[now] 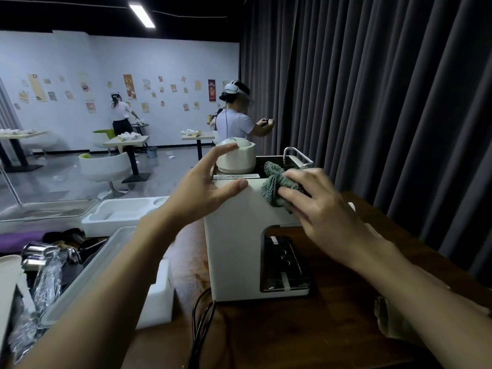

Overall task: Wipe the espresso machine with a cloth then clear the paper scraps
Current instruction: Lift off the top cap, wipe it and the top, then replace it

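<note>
Your flat right hand (327,217) presses the cloth (274,190) onto the espresso machine (234,257) beneath it, your spread left hand (202,187) touching its corner.

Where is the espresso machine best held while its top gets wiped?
Probably its top left corner, from the left: the espresso machine is a square-edged box, bare there. The left hand rests at that corner; the right hand presses the cloth further right.

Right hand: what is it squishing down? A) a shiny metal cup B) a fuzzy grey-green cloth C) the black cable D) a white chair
B: the right hand presses a fuzzy grey-green cloth onto the top of the white espresso machine; the black cable lies apart from it, near the machine's base.
</note>
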Demonstrator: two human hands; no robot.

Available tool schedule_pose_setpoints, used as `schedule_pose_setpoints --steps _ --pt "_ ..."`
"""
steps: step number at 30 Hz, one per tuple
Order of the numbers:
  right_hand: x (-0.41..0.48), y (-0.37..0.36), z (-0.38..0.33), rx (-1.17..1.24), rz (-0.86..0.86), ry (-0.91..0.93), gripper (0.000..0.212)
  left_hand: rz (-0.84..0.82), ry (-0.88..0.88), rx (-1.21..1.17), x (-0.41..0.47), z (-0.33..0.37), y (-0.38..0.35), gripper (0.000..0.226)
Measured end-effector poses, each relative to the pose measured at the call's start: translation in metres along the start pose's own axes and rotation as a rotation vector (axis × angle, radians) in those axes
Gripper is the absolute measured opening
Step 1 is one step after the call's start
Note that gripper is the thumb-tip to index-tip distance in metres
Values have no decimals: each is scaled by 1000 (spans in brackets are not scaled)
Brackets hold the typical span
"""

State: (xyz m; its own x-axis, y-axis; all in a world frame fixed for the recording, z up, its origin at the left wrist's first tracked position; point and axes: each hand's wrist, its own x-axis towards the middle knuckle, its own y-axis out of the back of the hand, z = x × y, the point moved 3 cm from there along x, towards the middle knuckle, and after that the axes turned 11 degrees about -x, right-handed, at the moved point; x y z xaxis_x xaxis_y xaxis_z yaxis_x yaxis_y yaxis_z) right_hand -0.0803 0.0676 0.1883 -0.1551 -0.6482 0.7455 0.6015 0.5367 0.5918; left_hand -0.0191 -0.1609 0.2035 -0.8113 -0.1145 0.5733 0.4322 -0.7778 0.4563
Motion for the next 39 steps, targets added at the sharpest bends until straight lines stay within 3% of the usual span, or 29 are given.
schedule_pose_setpoints --steps 5,9,13,23,30,35,39 --pt "-12 1 18 41 102 -158 42 -19 70 107 0 7 -1 70" --pt "-19 -4 16 15 122 -108 38 94 159 365 4 26 -12 62" --pt "-27 -5 24 151 185 -322 36 208 207 463 -3 39 -36 60" --pt "-17 0 53 669 -47 -547 47 365 135 467 -1 33 -41 62" --pt "-14 8 38 570 6 -380 41 276 85 448 0 20 -18 68" --pt "-9 8 68 676 54 -556 37 309 263 516 -8 35 -33 61" --pt "-5 -1 80 735 -65 -570 40 210 337 539 -13 47 -72 60"
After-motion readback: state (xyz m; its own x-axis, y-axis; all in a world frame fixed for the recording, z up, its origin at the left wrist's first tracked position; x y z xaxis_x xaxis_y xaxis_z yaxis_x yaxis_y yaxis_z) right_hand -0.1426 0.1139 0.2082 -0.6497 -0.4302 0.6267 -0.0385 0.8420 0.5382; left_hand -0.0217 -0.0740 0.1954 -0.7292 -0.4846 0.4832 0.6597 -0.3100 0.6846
